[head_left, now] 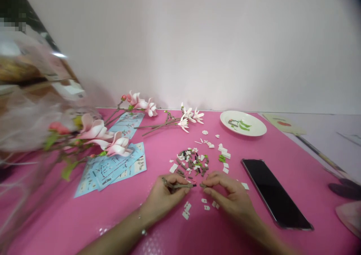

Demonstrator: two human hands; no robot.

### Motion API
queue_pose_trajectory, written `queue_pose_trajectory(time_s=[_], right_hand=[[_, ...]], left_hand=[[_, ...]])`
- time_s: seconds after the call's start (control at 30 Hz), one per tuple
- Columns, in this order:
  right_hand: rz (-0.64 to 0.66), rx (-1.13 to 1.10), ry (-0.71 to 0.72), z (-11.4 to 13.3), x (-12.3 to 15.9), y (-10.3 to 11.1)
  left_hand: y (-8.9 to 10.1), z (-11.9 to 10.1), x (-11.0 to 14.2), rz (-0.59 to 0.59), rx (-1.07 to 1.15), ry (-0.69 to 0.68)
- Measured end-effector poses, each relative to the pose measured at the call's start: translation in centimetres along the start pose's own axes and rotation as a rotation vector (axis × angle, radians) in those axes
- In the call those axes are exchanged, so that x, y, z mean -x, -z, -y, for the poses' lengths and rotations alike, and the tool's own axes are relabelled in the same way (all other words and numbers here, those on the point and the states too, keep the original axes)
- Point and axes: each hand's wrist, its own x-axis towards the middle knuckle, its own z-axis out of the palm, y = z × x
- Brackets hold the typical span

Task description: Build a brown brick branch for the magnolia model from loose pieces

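Observation:
My left hand (167, 193) is closed on a brown toy branch (180, 186) with a dark tip pointing right. Facing it across a small gap, my right hand (229, 191) pinches a small brown piece (202, 185). The two parts are apart. Just beyond my fingers lies a pile of small building pieces (193, 160), brown, white, green and black. Several white pieces (187, 210) lie on the pink table nearer to me, below my left hand, and a few more lie near my right wrist.
Built magnolia stems (104, 136) and white flowers (188, 117) lie left and behind. Blue instruction sheets (113, 168) rest under the pink blooms. A white plate (258, 131) holds green pieces. A black phone (276, 193) lies right of my right hand. The wall (197, 52) bounds the table's back.

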Motion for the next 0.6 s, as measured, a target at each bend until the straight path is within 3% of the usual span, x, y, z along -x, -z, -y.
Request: queue_pose_trajectory(time_s=[0.3,0.6], right_hand=[[0.006,0.102,0.135,-0.08,0.13,-0.08],[-0.009,0.171,0.174,-0.24,0.31,-0.06]], left_hand=[[-0.06,0.25,0.37,0.046,-0.093,-0.008],[-0.27,0.24,0.37,0.045,-0.079,0.015]])
